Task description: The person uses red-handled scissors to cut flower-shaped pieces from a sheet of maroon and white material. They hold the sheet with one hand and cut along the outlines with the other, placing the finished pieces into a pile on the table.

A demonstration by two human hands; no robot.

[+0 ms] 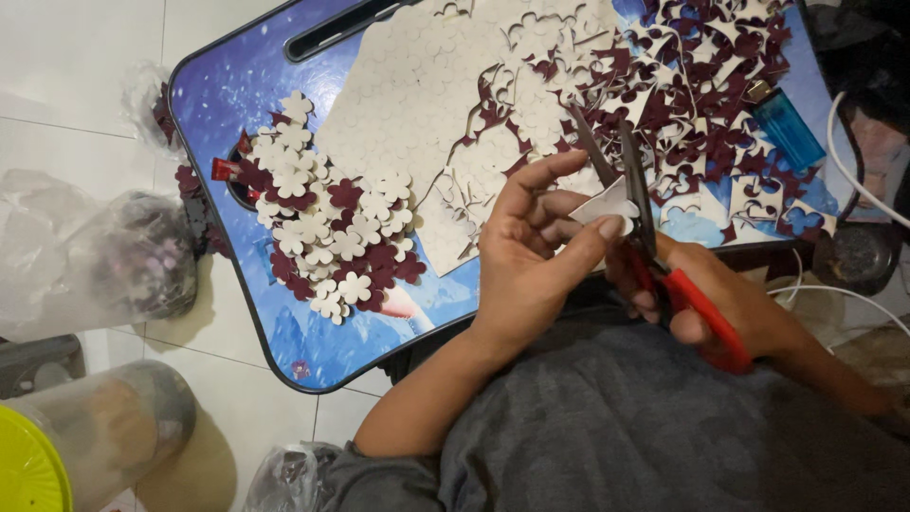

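While the left hand (pixel 531 261) pinches a small white paper piece (pixel 607 204) between thumb and fingertips, the right hand (pixel 730 303) is closed through the red handles of the scissors (pixel 645 228), whose blades stand parted around the piece's right edge. That piece looks thin, light and floppy, likely to bend or tear, so a grip close to the cut line seems wise. Just beyond lies the larger white sheet (pixel 408 95) on the blue lap table (pixel 227 85). Cut flower shapes (pixel 327 237), white and maroon, are heaped to the left; trimmed scraps (pixel 701 85) spread far right, beside a blue lighter (pixel 789 128).
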